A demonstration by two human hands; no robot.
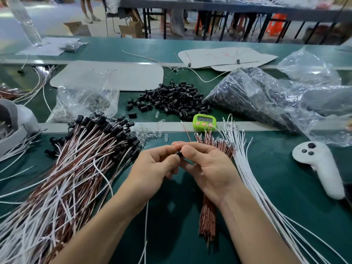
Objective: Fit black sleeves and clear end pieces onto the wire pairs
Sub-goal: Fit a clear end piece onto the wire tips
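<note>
My left hand (154,164) and my right hand (207,164) meet at the table's middle, both pinching one small black sleeve (178,153) between their fingertips. A brown wire (186,131) rises from the pinch, and a white wire (146,221) hangs down below the hands. Loose black sleeves (171,100) lie in a pile further back. Small clear end pieces (150,133) are scattered just beyond my hands. A big heap of finished wire pairs (80,168) with black sleeves fills the left. Bare brown wires (209,216) and white wires (253,178) lie to the right.
A green timer (204,121) stands behind the hands. A white controller (320,166) lies at the right. Plastic bags (266,98) of black parts and a smaller bag (85,100) sit at the back. People's legs and cardboard boxes show beyond the green table (276,191).
</note>
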